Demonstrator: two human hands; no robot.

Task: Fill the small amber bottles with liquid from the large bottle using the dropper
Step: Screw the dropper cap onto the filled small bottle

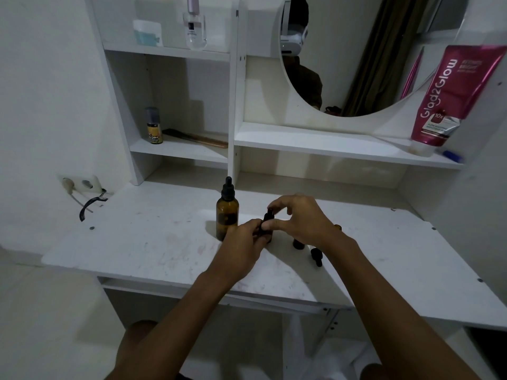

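The desk (137, 237) is closed off at the back by a white shelf unit (329, 142) and at the right by a white side panel (472, 209); its front edge is left free. Broad bare room is seen on the desk to the left of the large amber bottle (227, 218), as far as the wall socket (82, 185) and a black cable (89, 205) at the left rear corner. More room is left to the right of the hands, toward the side panel.

The hands are brought together near the middle of the desk. The left hand (244, 239) is curled round the body of a small amber bottle (267, 232), which is kept upright. The right hand (304, 220) is arched over it, and the black dropper cap (269, 215) at its top is pinched between forefinger and thumb. Whether that cap is screwed down or loose cannot be told.

The large amber bottle is stood upright just beside the left hand, with its own black dropper top fitted. Its liquid level cannot be read through the dark glass. A second small bottle (297, 244) is partly hidden behind the right wrist, and the neck of a third (338, 227) is shown beyond it. A loose dropper (316, 256) is laid on the desk just in front of the second bottle. What the small bottles contain cannot be made out
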